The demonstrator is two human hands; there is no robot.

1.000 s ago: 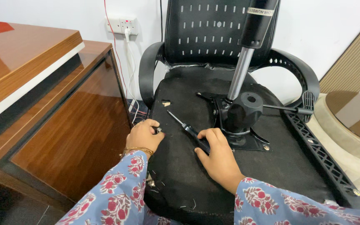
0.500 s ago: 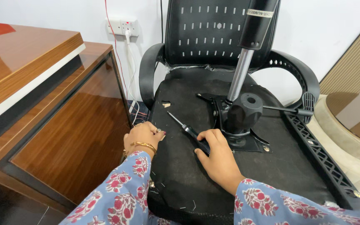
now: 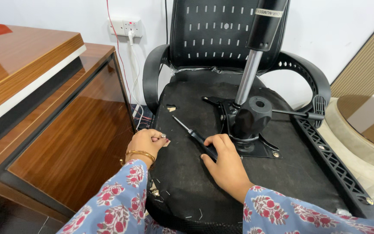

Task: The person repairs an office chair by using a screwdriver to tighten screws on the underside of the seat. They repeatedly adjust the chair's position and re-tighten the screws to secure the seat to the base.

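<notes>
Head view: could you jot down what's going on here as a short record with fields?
Setting: upturned office chair beside a wooden desk
Left hand: closed in a fist at the seat's edge; whether it pinches anything I cannot tell
Right hand: fingers on the handle of a screwdriver, which lies on the seat underside
Screwdriver tip: points toward the left armrest
Chair parts: gas cylinder rises from the base plate; lever sticks out to the right
Wall: socket with a plug in it
</notes>
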